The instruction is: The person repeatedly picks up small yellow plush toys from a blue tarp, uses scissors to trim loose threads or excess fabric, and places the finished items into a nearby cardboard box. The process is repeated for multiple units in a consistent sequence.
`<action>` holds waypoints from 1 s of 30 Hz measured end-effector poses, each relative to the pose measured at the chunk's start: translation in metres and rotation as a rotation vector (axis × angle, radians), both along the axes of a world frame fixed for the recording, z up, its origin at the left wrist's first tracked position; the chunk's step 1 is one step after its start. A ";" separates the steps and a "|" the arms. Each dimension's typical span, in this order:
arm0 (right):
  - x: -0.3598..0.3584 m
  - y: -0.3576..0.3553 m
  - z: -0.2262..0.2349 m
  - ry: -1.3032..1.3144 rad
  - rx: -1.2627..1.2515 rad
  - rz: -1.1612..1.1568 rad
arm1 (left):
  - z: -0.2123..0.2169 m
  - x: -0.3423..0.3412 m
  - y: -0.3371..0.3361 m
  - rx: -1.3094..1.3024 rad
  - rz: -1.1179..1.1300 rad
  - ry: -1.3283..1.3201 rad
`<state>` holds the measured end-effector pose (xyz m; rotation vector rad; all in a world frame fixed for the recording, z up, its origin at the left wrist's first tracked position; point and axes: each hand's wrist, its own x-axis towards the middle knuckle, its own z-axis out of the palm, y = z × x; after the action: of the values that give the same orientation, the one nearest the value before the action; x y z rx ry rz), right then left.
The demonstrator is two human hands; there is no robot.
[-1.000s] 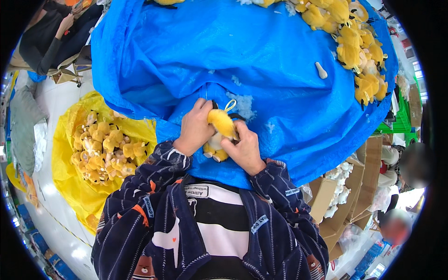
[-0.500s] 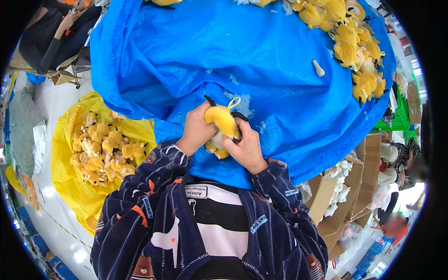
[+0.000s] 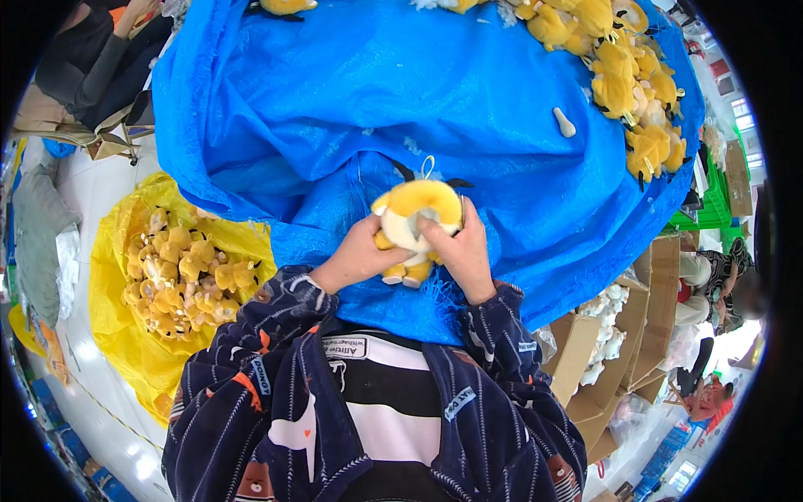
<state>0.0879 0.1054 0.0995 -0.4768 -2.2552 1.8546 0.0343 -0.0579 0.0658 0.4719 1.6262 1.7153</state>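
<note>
Between my two hands, above the near edge of a blue sheet (image 3: 468,92), is a small yellow and white plush toy (image 3: 418,197) with black ears and a yellow loop on top. Its pale front faces up, and its feet point toward me. My left hand (image 3: 361,253) grips the toy's lower left side. My right hand (image 3: 465,255) holds the right side, with the thumb pressed onto the pale front. The fingers behind the toy are hidden.
At left, a yellow sack (image 3: 113,276) holds many similar plush toys (image 3: 180,268). More toys (image 3: 615,79) lie at the sheet's far right, near a small pale piece (image 3: 564,123). Cardboard boxes (image 3: 640,335) with white pieces stand at lower right. A person (image 3: 92,67) sits at upper left.
The toy has been turned so its pale front shows, and its head looks fuller than before. My right thumb has moved onto that front. My left hand sits lower on the toy.
</note>
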 end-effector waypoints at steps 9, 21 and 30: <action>-0.010 0.016 -0.040 0.031 -0.469 -0.275 | -0.005 -0.005 0.009 0.036 0.063 0.304; 0.009 0.017 0.011 0.203 0.475 0.123 | -0.006 -0.021 0.003 0.443 0.079 -0.543; 0.000 0.016 -0.008 -0.044 -0.528 -0.124 | -0.005 -0.022 0.009 0.469 0.160 -0.534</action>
<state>0.0877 0.1213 0.0915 -0.7186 -1.6885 2.3803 0.0125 -0.0489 0.0610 0.0755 0.9025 2.1235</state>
